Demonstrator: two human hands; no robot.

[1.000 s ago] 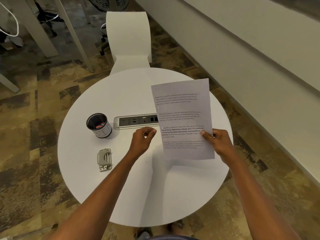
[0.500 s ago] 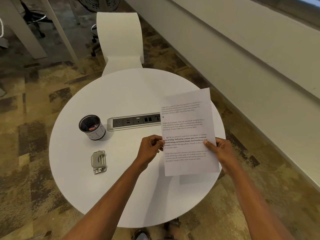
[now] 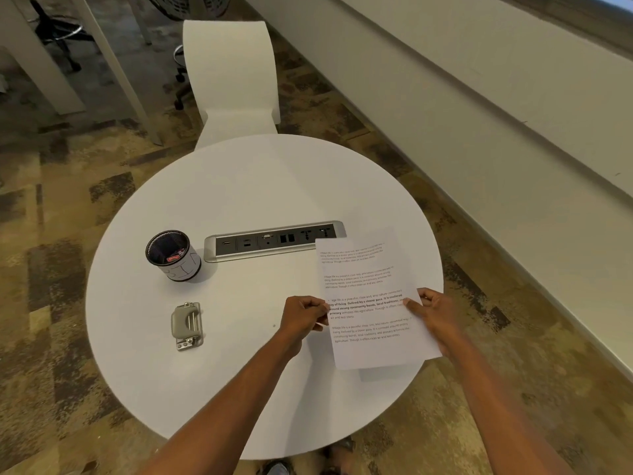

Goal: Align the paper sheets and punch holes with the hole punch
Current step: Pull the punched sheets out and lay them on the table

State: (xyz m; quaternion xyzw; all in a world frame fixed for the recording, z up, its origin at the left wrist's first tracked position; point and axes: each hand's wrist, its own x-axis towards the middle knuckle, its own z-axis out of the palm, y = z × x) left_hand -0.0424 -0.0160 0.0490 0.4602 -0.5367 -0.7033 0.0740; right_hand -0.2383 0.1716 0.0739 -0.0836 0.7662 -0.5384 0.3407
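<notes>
The white printed paper sheets hide the right end of the silver socket strip, and their count is unclear. The left hand pinches their left edge and the right hand their right edge, over the round white worktop. The grey metal hole punch lies apart, left.

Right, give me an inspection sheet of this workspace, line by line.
Surface: round white table, with a power socket strip set into it.
Job's things: printed paper sheets held over the table's right side; grey hole punch lying alone on the left.
Clutter: black-lined pen cup with a small red item inside.
Grips: left hand pinches the sheets' left edge; right hand pinches their right edge.
Cables: nothing seen.
Surroundings: white chair, patterned carpet, wall on the right.
</notes>
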